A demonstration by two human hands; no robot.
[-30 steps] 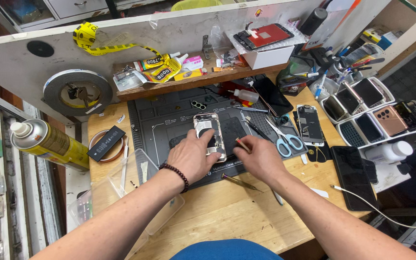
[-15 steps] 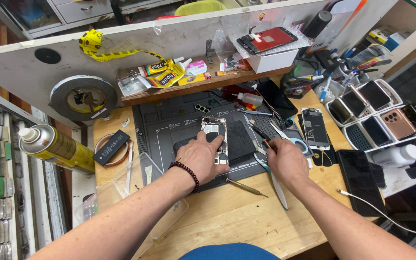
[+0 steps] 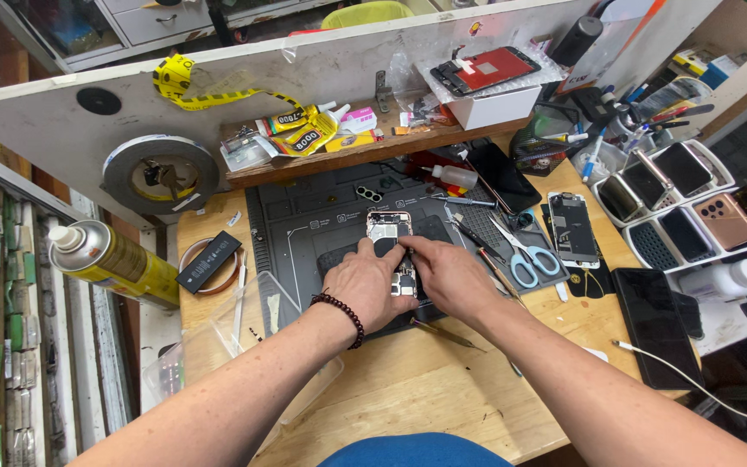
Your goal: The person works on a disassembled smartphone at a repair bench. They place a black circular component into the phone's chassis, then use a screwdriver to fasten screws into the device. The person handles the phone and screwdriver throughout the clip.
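Head view: fingers of both hands pinch down on the opened phone, the left hand curled along its left edge, the right hand pressing its lower half. It lies on the dark mat mid-worktop, scissors just right, spray can far left.

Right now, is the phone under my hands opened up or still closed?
Opened up. The phone lies flat on the dark work mat with bare metal and internal parts showing, while the left hand and right hand press on it.
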